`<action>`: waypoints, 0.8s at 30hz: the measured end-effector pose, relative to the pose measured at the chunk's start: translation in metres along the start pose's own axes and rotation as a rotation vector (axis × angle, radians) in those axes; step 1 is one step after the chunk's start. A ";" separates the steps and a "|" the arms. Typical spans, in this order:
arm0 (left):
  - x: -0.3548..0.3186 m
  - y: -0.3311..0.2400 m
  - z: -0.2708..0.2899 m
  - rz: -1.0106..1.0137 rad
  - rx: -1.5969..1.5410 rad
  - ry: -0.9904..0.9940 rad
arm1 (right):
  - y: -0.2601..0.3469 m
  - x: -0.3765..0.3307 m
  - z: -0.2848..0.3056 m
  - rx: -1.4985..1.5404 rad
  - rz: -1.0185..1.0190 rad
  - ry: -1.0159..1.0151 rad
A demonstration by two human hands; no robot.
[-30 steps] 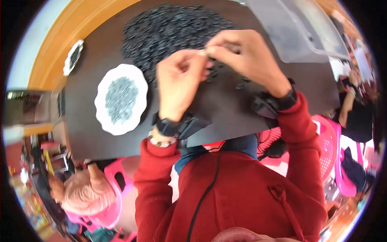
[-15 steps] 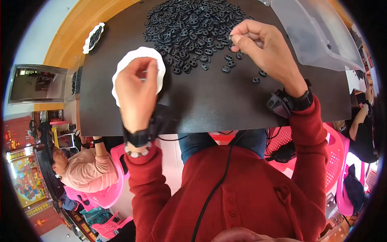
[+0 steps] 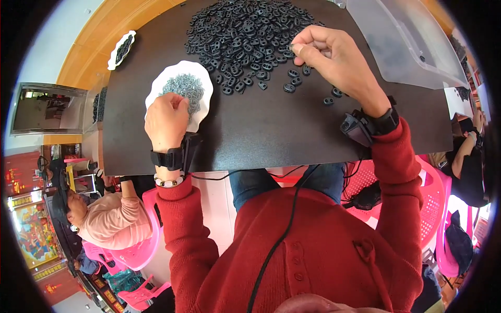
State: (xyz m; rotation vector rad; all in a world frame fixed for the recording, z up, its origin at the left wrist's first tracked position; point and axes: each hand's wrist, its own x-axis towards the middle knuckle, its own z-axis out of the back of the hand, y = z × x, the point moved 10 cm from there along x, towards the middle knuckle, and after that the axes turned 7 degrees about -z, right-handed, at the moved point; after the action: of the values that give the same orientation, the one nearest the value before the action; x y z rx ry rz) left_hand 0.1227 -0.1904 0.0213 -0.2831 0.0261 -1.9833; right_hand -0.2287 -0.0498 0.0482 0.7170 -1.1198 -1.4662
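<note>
My left hand (image 3: 168,119) is over the near side of a white scalloped dish (image 3: 204,110), its thumb and fingers pinched together at a heap of small silvery metal pieces that look like springs (image 3: 183,87). Whether one is between the fingertips is hidden. A large pile of black two-hole cord lock pieces (image 3: 250,34) covers the far middle of the table. At its right edge, my right hand (image 3: 326,55) pinches a small dark piece (image 3: 293,47) between thumb and forefinger, mostly covered by the fingers. Several loose cord lock pieces (image 3: 289,87) lie below that hand.
The dark table (image 3: 271,133) has a second white dish (image 3: 112,61) with black pieces at the far left. A translucent plastic bin (image 3: 402,47) stands at the right. Cables (image 3: 292,208) hang near my lap. A seated person (image 3: 115,216) is at the left, another (image 3: 467,161) at the right.
My left hand has drawn back toward me across the dish, uncovering the silvery heap, and its fingers have closed together. My right hand has shifted slightly left, still pinching the small dark piece.
</note>
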 end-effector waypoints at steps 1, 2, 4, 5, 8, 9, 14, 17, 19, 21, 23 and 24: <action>-0.002 0.001 0.006 0.025 -0.023 -0.038 | -0.001 -0.001 -0.001 -0.001 -0.003 0.001; -0.004 0.002 0.011 0.050 -0.045 -0.075 | -0.002 -0.001 -0.002 -0.005 -0.001 0.001; 0.002 0.005 0.019 0.054 -0.097 -0.105 | 0.000 0.004 -0.002 -0.010 0.002 -0.003; 0.005 0.009 0.023 0.060 -0.149 -0.135 | 0.001 0.006 -0.004 -0.008 0.002 0.004; 0.014 0.023 0.018 0.058 -0.368 -0.151 | 0.006 0.013 -0.008 0.021 0.005 0.032; 0.015 0.016 0.015 0.055 -0.373 -0.146 | 0.004 0.013 -0.010 0.044 -0.002 0.050; 0.014 -0.014 -0.002 0.037 -0.938 -0.200 | 0.008 0.009 -0.024 0.153 -0.021 0.118; 0.012 -0.039 -0.019 0.143 -1.162 -0.083 | 0.003 0.008 -0.028 0.215 -0.048 0.152; 0.006 -0.068 -0.030 0.224 -1.352 -0.011 | -0.003 0.007 -0.032 0.244 -0.092 0.182; 0.003 -0.104 -0.041 0.171 -1.431 0.042 | -0.007 0.004 -0.030 0.277 -0.097 0.175; -0.008 -0.132 -0.045 0.162 -1.464 0.067 | -0.002 0.000 -0.033 0.351 -0.065 0.192; -0.013 -0.146 -0.043 0.140 -1.457 0.062 | -0.002 -0.002 -0.032 0.346 -0.070 0.184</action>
State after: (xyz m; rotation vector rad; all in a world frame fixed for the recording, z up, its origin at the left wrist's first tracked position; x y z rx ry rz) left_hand -0.0123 -0.1225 -0.0013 -1.0816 1.4990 -1.4893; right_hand -0.2006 -0.0555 0.0346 1.1187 -1.2272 -1.2463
